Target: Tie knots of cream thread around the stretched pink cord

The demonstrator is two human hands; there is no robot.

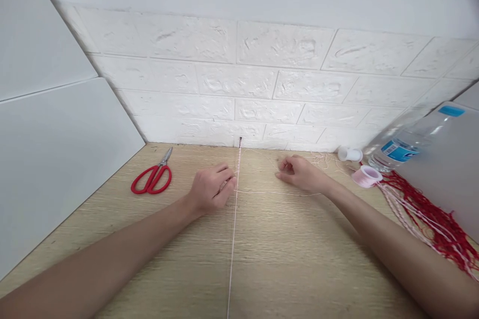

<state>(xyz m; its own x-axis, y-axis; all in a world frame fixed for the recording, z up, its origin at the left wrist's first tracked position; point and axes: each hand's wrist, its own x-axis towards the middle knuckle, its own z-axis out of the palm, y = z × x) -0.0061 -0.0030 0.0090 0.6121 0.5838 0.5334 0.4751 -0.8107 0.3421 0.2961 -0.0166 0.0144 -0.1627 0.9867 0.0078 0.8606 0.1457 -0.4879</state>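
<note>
A pale pink-white cord (232, 244) runs taut from a small dark hole in the wall base towards me. Its upper stretch (239, 157) looks thicker and knotted. My left hand (213, 187) is closed, thumb and fingertips pinched at the cord just below that stretch. My right hand (301, 173) hovers to the right with curled fingers, where a very thin thread (262, 153) arcs over from the cord. Another fine pale thread (269, 192) stretches rightward from the left fingertips and passes beneath my right wrist.
Red-handled scissors (151, 179) lie at the left. On the right are a white spool (350, 153), a pink spool (366, 176), a water bottle (402, 149) and a heap of red and pink cords (430, 214). A white brick-patterned wall (254, 82) borders the wooden table (292, 259).
</note>
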